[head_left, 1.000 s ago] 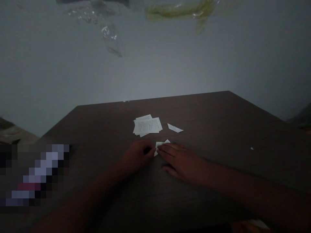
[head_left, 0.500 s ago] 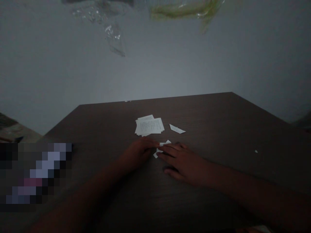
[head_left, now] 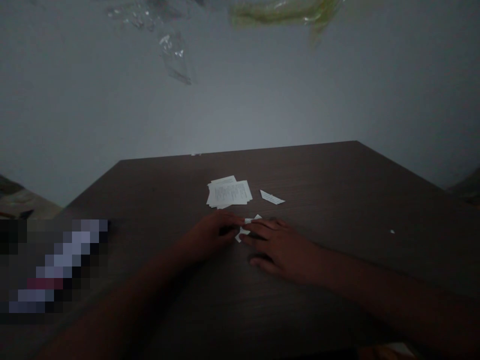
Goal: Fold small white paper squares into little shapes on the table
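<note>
A small folded piece of white paper (head_left: 247,226) lies on the dark wooden table (head_left: 337,190), mostly covered by my fingers. My left hand (head_left: 213,235) pinches its left side with curled fingers. My right hand (head_left: 277,245) lies flat over its right side, fingers stretched out and pressing it down. Just beyond the hands sits a small stack of printed paper slips (head_left: 228,193). A single cut slip (head_left: 272,198) lies to the right of the stack.
A tiny white scrap (head_left: 392,231) lies far right on the table. A blurred-out patch (head_left: 56,270) covers the table's left edge. Clear and yellow-green plastic (head_left: 277,12) hangs at the top of the grey wall. Something pale (head_left: 397,348) shows at the bottom edge.
My left fingers have crept forward over the paper's left side, covering more of it. My right hand stays flat on the paper, shifted only slightly.
</note>
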Available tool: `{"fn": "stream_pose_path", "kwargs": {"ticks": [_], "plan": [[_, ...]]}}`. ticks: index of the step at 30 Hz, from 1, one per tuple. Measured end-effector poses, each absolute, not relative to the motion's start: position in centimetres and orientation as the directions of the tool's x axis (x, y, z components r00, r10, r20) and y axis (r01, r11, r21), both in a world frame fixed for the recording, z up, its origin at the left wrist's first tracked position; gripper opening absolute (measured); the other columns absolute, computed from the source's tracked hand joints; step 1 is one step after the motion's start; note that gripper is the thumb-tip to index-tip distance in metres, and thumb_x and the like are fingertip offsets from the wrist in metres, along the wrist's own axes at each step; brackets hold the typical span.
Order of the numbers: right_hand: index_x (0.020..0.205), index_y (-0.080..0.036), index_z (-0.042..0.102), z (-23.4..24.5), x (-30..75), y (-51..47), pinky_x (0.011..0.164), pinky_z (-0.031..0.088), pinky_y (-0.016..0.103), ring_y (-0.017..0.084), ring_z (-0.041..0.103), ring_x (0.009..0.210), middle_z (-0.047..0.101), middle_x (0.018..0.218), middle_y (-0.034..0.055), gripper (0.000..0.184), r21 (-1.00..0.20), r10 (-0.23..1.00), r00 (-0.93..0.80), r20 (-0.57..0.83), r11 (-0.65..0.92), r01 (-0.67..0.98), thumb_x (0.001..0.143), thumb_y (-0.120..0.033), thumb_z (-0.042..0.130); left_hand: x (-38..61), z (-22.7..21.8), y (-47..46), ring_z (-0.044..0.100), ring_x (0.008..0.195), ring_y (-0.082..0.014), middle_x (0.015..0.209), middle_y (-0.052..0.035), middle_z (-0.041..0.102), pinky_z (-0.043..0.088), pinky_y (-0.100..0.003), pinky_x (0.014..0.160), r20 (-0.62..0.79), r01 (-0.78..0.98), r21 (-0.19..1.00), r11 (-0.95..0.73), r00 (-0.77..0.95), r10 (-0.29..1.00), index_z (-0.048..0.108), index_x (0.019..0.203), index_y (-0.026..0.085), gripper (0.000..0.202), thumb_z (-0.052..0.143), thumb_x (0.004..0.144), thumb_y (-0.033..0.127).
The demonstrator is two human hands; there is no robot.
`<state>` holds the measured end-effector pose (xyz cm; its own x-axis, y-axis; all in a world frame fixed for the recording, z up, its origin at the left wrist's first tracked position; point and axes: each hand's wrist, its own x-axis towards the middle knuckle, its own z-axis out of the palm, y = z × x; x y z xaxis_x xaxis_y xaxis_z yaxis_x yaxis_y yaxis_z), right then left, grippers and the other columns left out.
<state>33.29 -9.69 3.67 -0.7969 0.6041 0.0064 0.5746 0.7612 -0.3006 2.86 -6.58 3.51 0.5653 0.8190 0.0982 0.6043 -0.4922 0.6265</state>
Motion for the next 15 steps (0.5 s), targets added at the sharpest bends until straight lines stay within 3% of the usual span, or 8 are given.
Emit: {"fn": "stream_pose_path", "kwargs": {"ticks": [4,7,15], "plan": [[0.193,-0.032,0.069,3.2,33.5,-9.6,0.149,0.055,0.072,0.049,0.055,0.189,0.056,0.207,0.0158,0.063,-0.304,0.61,-0.793,0.019,0.759,0.576,0.133,-0.051,0.075,3.0,3.9,-6.9,0.087,0.148,-0.0342,0.156,-0.008,0.094,0.067,-0.051,0.137,0.062,0.632,0.6,-0.491,0.575,0.816,0.092,0.149,0.032,0.033,0.087,0.116,0.031],[0.193,-0.037,0.071,3.1,33.8,-9.4,0.147,0.057,0.076,0.051,0.053,0.19,0.056,0.207,0.0131,0.061,-0.298,0.617,-0.784,0.061,0.761,0.576,0.133,-0.05,0.076,3.0,3.8,-6.8,0.083,0.151,-0.0358,0.159,-0.011,0.092,0.065,-0.057,0.138,0.04,0.653,0.579,-0.488,0.575,0.817,0.09,0.149,0.03,0.033,0.086,0.117,0.035],[0.185,-0.041,0.079,3.1,34.6,-8.7,0.138,0.064,0.082,0.055,0.054,0.187,0.061,0.204,0.0136,0.051,-0.18,0.68,-0.731,0.063,0.728,0.662,0.135,-0.041,0.067,2.8,3.3,-6.5,0.082,0.155,-0.0391,0.163,-0.0084,0.093,0.062,-0.064,0.142,0.024,0.668,0.578,-0.468,0.559,0.829,0.087,0.141,0.037,0.031,0.086,0.109,0.036]]}}
